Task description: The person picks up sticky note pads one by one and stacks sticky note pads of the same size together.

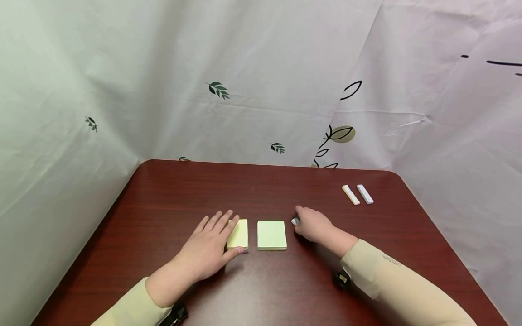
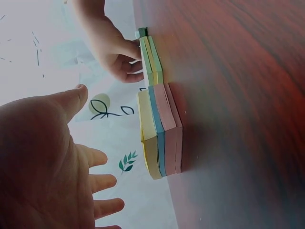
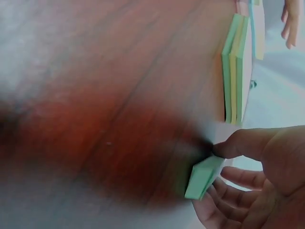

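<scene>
My left hand (image 1: 209, 250) is spread with straight fingers over the left edge of a square sticky note stack (image 1: 238, 234). In the left wrist view, air shows between that palm and the stack (image 2: 150, 124), whose layers are yellow, blue and pink. Just right of it lies a second sticky note stack (image 1: 271, 235), with green and yellow layers. To the right of this one, my right hand (image 1: 315, 225) pinches a small green block (image 3: 202, 179) between thumb and fingers, low at the tabletop. It looks like a narrow pad of sticky notes; the fingers partly hide it.
Two narrow bars lie side by side at the back right of the dark red wooden table (image 1: 195, 185): one white with a yellowish edge (image 1: 350, 194), one white (image 1: 364, 194). A pale patterned sheet (image 1: 253, 122) hangs behind the table and along both sides.
</scene>
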`<action>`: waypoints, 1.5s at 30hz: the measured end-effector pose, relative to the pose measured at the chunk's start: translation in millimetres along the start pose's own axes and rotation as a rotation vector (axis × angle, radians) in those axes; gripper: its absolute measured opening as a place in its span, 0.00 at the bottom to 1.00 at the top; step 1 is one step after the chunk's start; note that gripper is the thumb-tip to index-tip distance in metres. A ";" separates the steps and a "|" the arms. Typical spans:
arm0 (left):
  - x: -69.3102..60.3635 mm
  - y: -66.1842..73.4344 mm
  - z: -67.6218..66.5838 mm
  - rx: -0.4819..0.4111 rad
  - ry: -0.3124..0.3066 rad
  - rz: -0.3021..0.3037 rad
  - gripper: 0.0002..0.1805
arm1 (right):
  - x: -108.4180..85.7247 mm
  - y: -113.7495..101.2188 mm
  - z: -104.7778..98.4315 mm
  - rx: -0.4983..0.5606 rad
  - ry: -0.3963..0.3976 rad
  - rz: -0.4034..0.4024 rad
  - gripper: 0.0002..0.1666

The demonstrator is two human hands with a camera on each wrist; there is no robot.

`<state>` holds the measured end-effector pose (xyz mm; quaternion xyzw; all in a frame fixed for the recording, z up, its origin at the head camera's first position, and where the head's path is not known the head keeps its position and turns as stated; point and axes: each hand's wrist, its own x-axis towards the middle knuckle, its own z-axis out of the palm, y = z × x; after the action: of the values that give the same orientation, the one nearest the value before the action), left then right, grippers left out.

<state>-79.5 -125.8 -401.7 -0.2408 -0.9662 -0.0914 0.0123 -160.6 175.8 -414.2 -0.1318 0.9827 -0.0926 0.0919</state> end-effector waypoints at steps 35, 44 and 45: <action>3.3 0.5 -0.2 0.015 0.011 0.008 0.43 | -6.1 23.0 -3.4 0.736 -0.224 0.062 0.17; 3.3 0.4 0.6 0.007 -0.002 0.005 0.43 | -6.8 21.2 2.3 0.649 -0.151 0.082 0.11; 3.3 0.5 0.6 0.005 -0.002 0.005 0.43 | -6.5 20.7 2.8 0.639 -0.146 0.090 0.10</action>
<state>-82.2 -123.8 -402.0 -0.2432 -0.9658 -0.0887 0.0121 -158.9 196.8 -420.2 -0.0592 0.8996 -0.3822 0.2030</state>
